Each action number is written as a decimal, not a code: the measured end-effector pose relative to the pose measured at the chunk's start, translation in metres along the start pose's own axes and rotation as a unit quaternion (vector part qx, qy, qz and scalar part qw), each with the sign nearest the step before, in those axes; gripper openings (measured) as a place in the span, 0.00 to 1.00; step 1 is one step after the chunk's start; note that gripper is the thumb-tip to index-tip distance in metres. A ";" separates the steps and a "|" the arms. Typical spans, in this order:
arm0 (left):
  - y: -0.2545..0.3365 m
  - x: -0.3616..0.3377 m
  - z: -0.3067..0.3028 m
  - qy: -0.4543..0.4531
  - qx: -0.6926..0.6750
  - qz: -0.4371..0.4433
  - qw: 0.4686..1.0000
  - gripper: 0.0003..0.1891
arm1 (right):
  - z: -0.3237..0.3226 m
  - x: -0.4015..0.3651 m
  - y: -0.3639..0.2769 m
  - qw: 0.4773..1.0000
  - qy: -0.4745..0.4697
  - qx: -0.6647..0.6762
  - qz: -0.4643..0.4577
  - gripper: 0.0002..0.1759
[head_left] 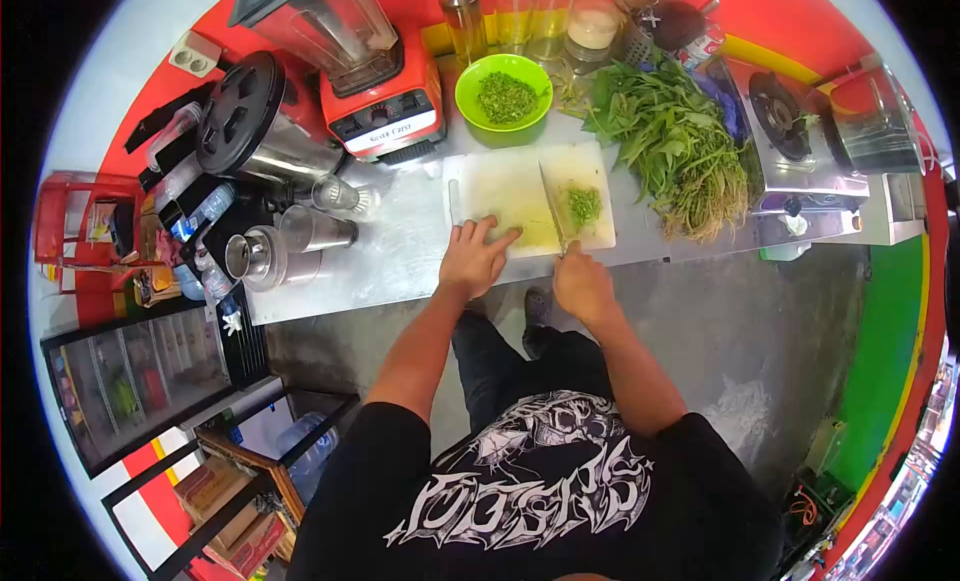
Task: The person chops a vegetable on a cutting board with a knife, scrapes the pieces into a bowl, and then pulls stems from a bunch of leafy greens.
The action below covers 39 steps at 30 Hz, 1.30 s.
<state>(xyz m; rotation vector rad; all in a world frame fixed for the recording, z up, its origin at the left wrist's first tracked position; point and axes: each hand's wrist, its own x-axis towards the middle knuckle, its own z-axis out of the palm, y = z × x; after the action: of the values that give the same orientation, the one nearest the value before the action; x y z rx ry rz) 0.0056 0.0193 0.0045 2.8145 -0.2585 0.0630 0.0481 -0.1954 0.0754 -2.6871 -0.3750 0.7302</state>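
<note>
My right hand (586, 283) is closed around the handle of a knife (552, 203), at the front edge of a white cutting board (480, 171). The blade points away from me across the board. Just right of the blade lies a small heap of chopped greens (582, 206). My left hand (477, 255) rests on the board's front left part, fingers spread, with a few green bits near its thumb. Behind the board stands a lime-green bowl (482, 93) holding more chopped greens. A large bunch of leafy greens (665, 131) with roots lies to the right.
A red blender (380, 106) stands at the back left. Metal and clear cups (312, 228) are on the left of the steel table (390, 251). Bottles and jars (592, 29) line the back wall. On the right is a gas stove (805, 171).
</note>
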 end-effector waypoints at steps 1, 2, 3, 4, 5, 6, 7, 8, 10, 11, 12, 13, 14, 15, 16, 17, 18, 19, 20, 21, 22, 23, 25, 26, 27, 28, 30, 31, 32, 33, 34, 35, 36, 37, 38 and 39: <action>0.000 0.000 0.000 0.000 -0.002 -0.003 1.000 0.26 | 0.008 0.002 0.003 1.000 0.004 0.002 0.008 0.19; 0.001 0.001 0.000 0.001 -0.005 -0.005 1.000 0.26 | 0.016 0.005 0.006 1.000 0.008 0.003 0.015 0.19; 0.001 0.001 0.000 0.001 -0.005 -0.003 1.000 0.26 | 0.026 0.009 0.010 1.000 0.010 0.003 0.016 0.19; 0.002 0.001 -0.001 -0.002 -0.007 -0.009 1.000 0.26 | 0.034 0.013 0.011 1.000 0.013 -0.006 0.022 0.19; 0.003 0.002 -0.001 -0.005 -0.009 -0.014 1.000 0.26 | 0.040 0.017 0.015 0.999 0.017 -0.016 0.029 0.19; 0.003 0.002 -0.001 -0.005 -0.009 -0.012 1.000 0.26 | 0.038 0.020 0.015 0.999 0.018 -0.015 0.030 0.19; 0.002 0.002 -0.001 -0.005 -0.006 -0.011 1.000 0.26 | 0.035 0.024 0.015 1.000 0.022 -0.008 0.018 0.18; 0.003 0.002 -0.001 -0.005 -0.003 -0.010 1.000 0.25 | 0.033 0.025 0.015 1.000 0.025 -0.001 0.006 0.18; 0.004 0.001 -0.001 0.001 0.002 -0.008 1.000 0.25 | 0.016 0.015 0.011 1.000 0.017 -0.006 -0.013 0.17; 0.004 0.001 -0.001 0.005 0.007 -0.008 1.000 0.25 | 0.010 0.013 0.009 0.999 0.007 -0.012 -0.033 0.17; 0.003 0.001 0.000 -0.024 0.007 -0.021 0.999 0.26 | 0.016 0.014 0.011 1.000 0.013 -0.001 -0.015 0.17; 0.002 0.001 0.000 -0.026 0.008 -0.018 0.999 0.26 | 0.024 0.015 0.011 1.000 0.014 0.002 -0.012 0.17; 0.002 0.001 0.001 -0.004 0.007 -0.010 1.000 0.25 | 0.033 0.016 0.011 1.000 0.021 0.015 0.012 0.17; 0.003 0.002 0.002 0.020 0.004 -0.004 1.000 0.25 | 0.037 0.016 0.010 0.999 0.027 0.026 0.036 0.17; 0.004 0.002 0.003 0.021 0.002 -0.005 1.000 0.25 | 0.038 0.018 0.011 0.999 0.027 0.024 0.036 0.17; 0.003 0.002 0.002 0.017 0.005 -0.005 1.000 0.25 | 0.040 0.021 0.012 0.999 0.037 0.018 0.024 0.17; 0.003 0.002 0.002 0.014 0.009 -0.007 1.000 0.25 | 0.034 0.022 0.009 0.999 0.046 0.011 0.010 0.17; 0.004 0.003 0.002 0.017 0.008 -0.011 1.000 0.25 | 0.027 0.021 0.009 0.999 0.046 0.008 0.006 0.17; 0.003 0.002 0.002 0.026 -0.001 -0.005 1.000 0.25 | 0.019 0.016 0.011 0.998 0.056 -0.001 -0.020 0.17; 0.003 0.001 0.000 0.035 -0.011 0.001 0.999 0.25 | 0.009 0.011 0.008 0.997 0.066 -0.009 -0.046 0.17; 0.003 0.000 -0.001 0.033 -0.011 0.000 0.999 0.25 | 0.004 0.008 0.006 0.997 0.065 -0.008 -0.046 0.17; 0.004 0.000 -0.002 0.023 -0.010 -0.006 1.000 0.24 | 0.000 0.005 0.005 0.997 0.057 -0.013 -0.043 0.17; 0.005 0.002 -0.003 0.018 -0.010 -0.013 1.000 0.24 | -0.001 0.005 0.005 0.998 0.051 -0.020 -0.042 0.18; 0.004 0.002 -0.003 0.019 -0.015 -0.011 1.000 0.24 | 0.006 0.005 0.008 0.997 0.056 -0.024 -0.037 0.18; 0.004 0.001 -0.002 0.022 -0.019 -0.009 1.000 0.24 | 0.009 0.005 0.008 0.997 0.060 -0.028 -0.035 0.18; 0.003 0.001 -0.002 0.027 -0.018 -0.013 0.999 0.24 | 0.011 0.005 0.008 0.997 0.061 -0.031 -0.040 0.18; 0.002 0.001 -0.002 0.020 -0.026 -0.009 0.999 0.24 | 0.015 0.007 0.007 0.999 0.044 0.000 -0.024 0.22; 0.002 0.001 -0.003 0.022 -0.024 -0.009 0.999 0.24 | 0.022 0.013 0.007 0.999 0.046 0.000 -0.025 0.22; 0.002 0.001 -0.004 0.008 -0.024 -0.013 1.000 0.25 | 0.032 0.019 0.006 0.999 0.050 0.008 -0.004 0.21; 0.002 0.001 -0.005 -0.006 -0.025 -0.015 1.000 0.25 | 0.032 0.022 0.003 0.998 0.055 0.016 0.019 0.20; 0.001 0.001 -0.004 0.009 -0.012 -0.001 1.000 0.26 | 0.030 0.025 0.003 0.998 0.058 0.018 0.020 0.20; 0.000 0.003 -0.003 0.009 -0.010 0.003 1.000 0.26 | 0.027 0.028 0.004 0.999 0.052 0.006 0.017 0.20; 0.000 0.002 -0.003 0.004 -0.013 -0.001 1.000 0.26 | 0.022 0.027 0.002 0.999 0.043 -0.005 0.015 0.21; 0.000 0.001 -0.003 -0.002 -0.016 -0.002 1.000 0.25 | 0.017 0.024 -0.001 0.999 0.044 0.001 0.021 0.21; -0.001 0.002 -0.002 0.014 -0.030 0.000 0.999 0.25 | 0.011 0.021 -0.003 0.999 0.032 -0.011 0.019 0.20; -0.004 0.004 -0.004 0.011 -0.030 0.007 0.999 0.25 | 0.004 0.018 -0.005 0.999 0.021 -0.025 0.018 0.20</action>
<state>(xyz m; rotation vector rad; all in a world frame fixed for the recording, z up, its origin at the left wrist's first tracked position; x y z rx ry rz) 0.0099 0.0234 0.0071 2.7504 -0.2709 0.0879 0.0601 -0.1834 0.0659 -2.7574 -0.3397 0.6823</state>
